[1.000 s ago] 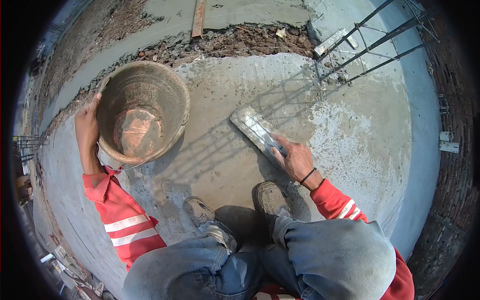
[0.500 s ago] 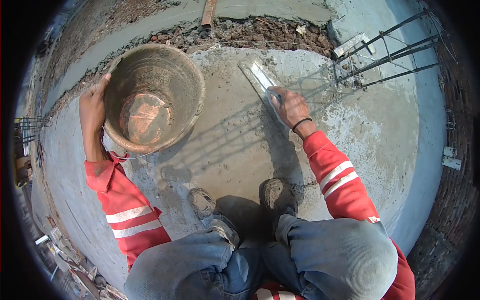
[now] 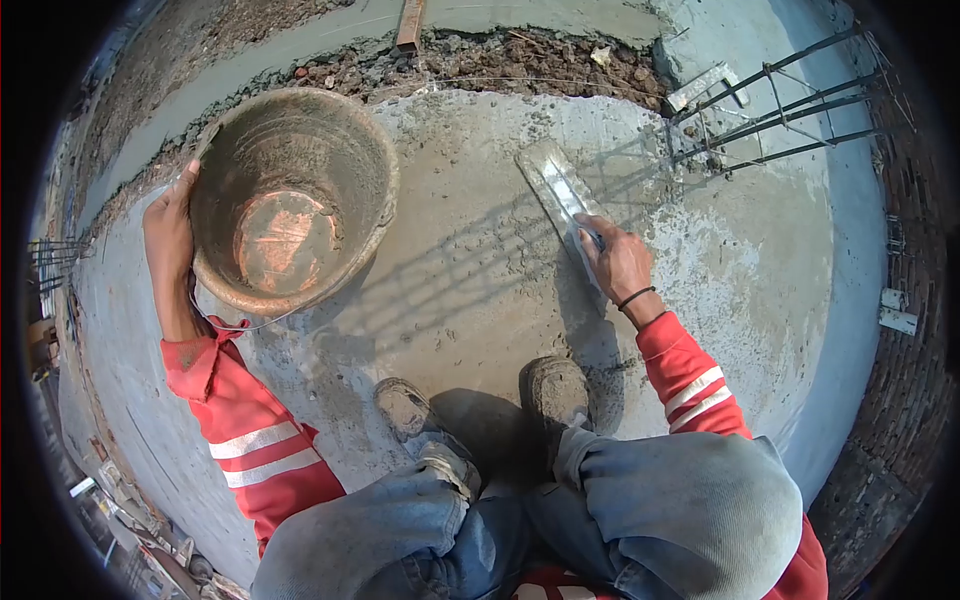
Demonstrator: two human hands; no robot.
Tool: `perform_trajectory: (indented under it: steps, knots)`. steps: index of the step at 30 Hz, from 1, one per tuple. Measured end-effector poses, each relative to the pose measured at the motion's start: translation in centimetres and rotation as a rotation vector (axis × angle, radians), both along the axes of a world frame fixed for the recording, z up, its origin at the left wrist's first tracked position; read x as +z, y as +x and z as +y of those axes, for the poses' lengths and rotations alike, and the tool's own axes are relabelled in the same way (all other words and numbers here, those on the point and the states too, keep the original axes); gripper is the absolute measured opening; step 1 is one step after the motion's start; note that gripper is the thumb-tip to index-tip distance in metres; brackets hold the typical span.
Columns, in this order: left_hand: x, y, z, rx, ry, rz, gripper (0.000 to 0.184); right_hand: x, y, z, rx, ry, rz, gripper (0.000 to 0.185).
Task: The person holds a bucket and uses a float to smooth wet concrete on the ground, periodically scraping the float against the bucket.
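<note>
My left hand [image 3: 172,222] is closed on the left rim of a mortar-stained bucket [image 3: 352,150]. The bucket is tilted so its inside faces me, with a coppery patch and grey residue at its bottom and a thin wire handle hanging below. My right hand [image 3: 618,262] grips the handle of a long flat plastering trowel [image 3: 550,180]. Its metal blade points up and to the left, low over or against the grey cement surface [image 3: 470,250]; I cannot tell if it touches. Wet-looking mortar smears and small lumps lie around the blade.
Rebar [image 3: 790,110] juts from the slab at upper right, beside a pale metal bar [image 3: 700,88]. A strip of rubble [image 3: 540,70] runs along the far edge, with a rusty steel piece [image 3: 411,25] above it. My boots [image 3: 558,392] stand on the slab near my knees.
My right hand and the trowel have moved to the right and slightly down. The bucket, in my left hand, has shifted a little to the left.
</note>
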State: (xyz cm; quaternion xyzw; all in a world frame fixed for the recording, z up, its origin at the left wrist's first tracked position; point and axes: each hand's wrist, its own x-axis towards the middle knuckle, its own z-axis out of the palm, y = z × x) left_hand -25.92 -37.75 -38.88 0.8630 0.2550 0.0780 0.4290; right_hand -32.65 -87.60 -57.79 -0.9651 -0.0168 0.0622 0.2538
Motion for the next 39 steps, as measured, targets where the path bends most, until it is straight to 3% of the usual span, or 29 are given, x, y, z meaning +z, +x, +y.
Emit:
perform_trajectory:
  steps: [2, 4, 7, 10, 16, 18, 22, 24, 30, 34, 35, 39]
  knots:
    - [0.0, 0.5, -0.9, -0.032, 0.023, -0.026, 0.042, -1.2, 1.2, 1.9, 0.097, 0.099, -0.081, 0.030]
    - [0.1, 0.8, -1.7, -0.060, 0.048, -0.061, 0.042, -0.3, 0.4, 4.3, 0.253, 0.221, 0.032, 0.032]
    - [0.2, 1.1, -2.3, -0.113, 0.061, -0.060, 0.045, 1.5, -4.2, 5.6, 0.328, 0.110, 0.326, 0.035]
    - [0.3, 0.6, -2.0, -0.112, 0.146, -0.028, 0.046, 1.8, -5.6, 2.5, 0.287, 0.107, 0.357, 0.035]
    - [-0.1, 0.3, -2.0, -0.058, 0.103, -0.100, 0.047, 0.2, 1.3, 2.1, 0.099, 0.053, 0.087, 0.031]
    - [0.6, 0.6, -2.7, -0.091, 0.074, -0.050, 0.046, 0.0, 0.5, 4.4, 0.238, 0.124, 0.019, 0.030]
    - [0.3, 0.9, -1.7, -0.084, 0.064, -0.012, 0.045, 2.1, -6.4, 6.1, 0.488, 0.018, 0.294, 0.034]
    - [-0.1, 0.8, -0.1, -0.150, 0.070, -0.033, 0.042, 1.6, -8.3, 3.7, 0.478, 0.043, 0.350, 0.035]
    - [0.3, -0.1, -1.3, -0.011, 0.002, -0.062, 0.041, 1.9, -4.0, 1.3, 0.407, -0.047, 0.320, 0.035]
    - [0.6, 0.1, -1.4, -0.044, 0.022, -0.038, 0.041, 1.1, -5.3, 3.1, 0.503, 0.070, 0.213, 0.036]
    - [0.5, 0.3, -1.4, -0.054, 0.035, -0.025, 0.040, 1.3, -6.4, 3.2, 0.560, 0.017, 0.301, 0.036]
    - [0.6, 0.4, -2.4, -0.078, 0.042, -0.039, 0.041, 2.5, -6.0, 0.3, 0.458, -0.055, 0.282, 0.035]
